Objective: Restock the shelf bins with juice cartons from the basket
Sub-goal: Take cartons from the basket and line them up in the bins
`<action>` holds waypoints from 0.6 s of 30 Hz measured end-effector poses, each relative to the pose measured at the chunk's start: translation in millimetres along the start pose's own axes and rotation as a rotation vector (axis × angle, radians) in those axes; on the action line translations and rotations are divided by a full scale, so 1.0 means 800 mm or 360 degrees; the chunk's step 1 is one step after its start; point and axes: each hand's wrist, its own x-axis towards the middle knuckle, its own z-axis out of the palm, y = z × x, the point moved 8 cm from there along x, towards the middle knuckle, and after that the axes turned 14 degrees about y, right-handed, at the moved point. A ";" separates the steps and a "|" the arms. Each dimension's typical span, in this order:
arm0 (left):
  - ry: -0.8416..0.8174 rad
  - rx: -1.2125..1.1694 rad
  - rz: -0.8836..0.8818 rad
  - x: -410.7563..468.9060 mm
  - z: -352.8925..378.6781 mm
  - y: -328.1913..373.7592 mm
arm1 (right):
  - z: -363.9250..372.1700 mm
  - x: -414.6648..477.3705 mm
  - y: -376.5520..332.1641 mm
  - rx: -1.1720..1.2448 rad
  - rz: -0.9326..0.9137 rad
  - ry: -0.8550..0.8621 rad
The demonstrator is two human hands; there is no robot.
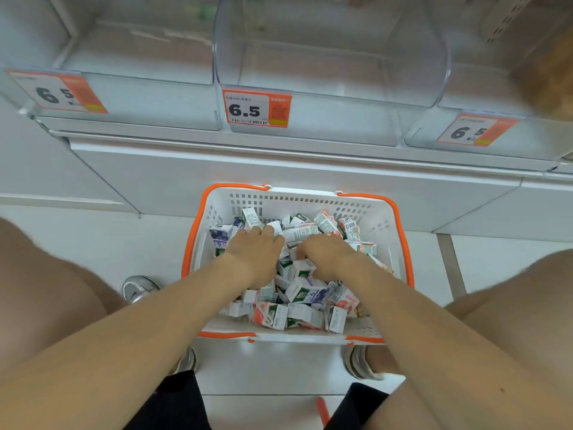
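A white basket with an orange rim (pixel 400 218) stands on the floor between my knees, filled with several small juice cartons (pixel 305 293) in white, purple, green and pink. Both hands are down in the pile, backs up. My left hand (pixel 254 249) curls its fingers over cartons at the far left of the heap. My right hand (pixel 328 254) curls its fingers round a carton near the middle; the fingertips of both hands are hidden. Above, three clear shelf bins show no cartons: the left bin (pixel 155 103), the middle bin (pixel 335 122) and the right bin (pixel 545 144).
Each bin carries an orange price tag (pixel 257 108) reading 6.5. A white shelf base (pixel 279 169) runs behind the basket. My bare knees flank the basket, with a shoe (pixel 139 288) at its left. An orange object (pixel 322 412) lies on the tiled floor near me.
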 end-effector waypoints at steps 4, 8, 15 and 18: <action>0.0067 0.0139 0.0053 0.023 -0.006 -0.014 | -0.003 -0.004 0.000 0.0024 -0.0123 0.0008; 0.0048 0.0021 0.0055 0.034 -0.004 -0.026 | -0.022 -0.014 0.026 0.0276 -0.0001 0.0110; 0.0159 -0.0147 -0.0006 0.031 0.003 0.009 | -0.043 -0.025 0.059 0.0787 0.0449 0.0376; -0.0126 -0.0507 0.0084 0.030 0.032 0.055 | -0.051 -0.035 0.086 0.0896 0.0664 0.0463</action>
